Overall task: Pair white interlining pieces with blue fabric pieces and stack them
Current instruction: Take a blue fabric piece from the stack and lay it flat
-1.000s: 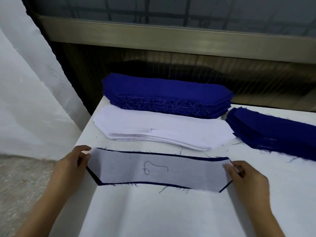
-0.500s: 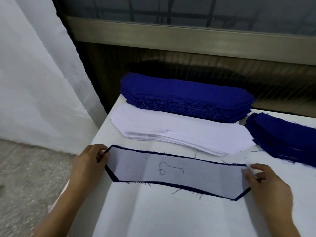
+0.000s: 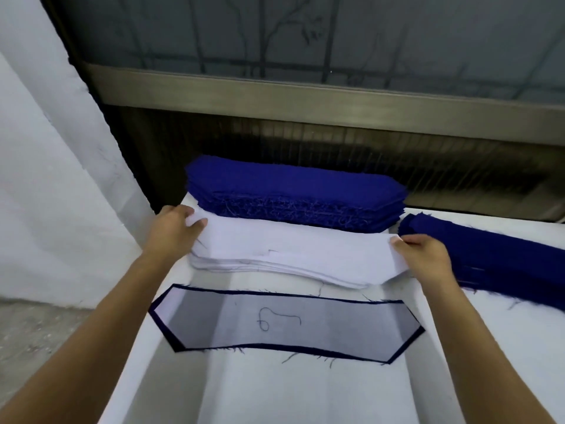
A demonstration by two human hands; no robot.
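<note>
Interlining piece (image 3: 293, 249) between left hand (image 3: 175, 232), right hand (image 3: 426, 255)

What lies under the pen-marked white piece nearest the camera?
A blue fabric piece: only its dark border shows around the marked interlining, plus frayed threads. Its middle is covered, so further layers beneath cannot be seen.

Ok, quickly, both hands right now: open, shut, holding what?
Left hand: pinches the left end of the top white interlining piece.
Right hand: pinches the right end of the same piece.
</note>
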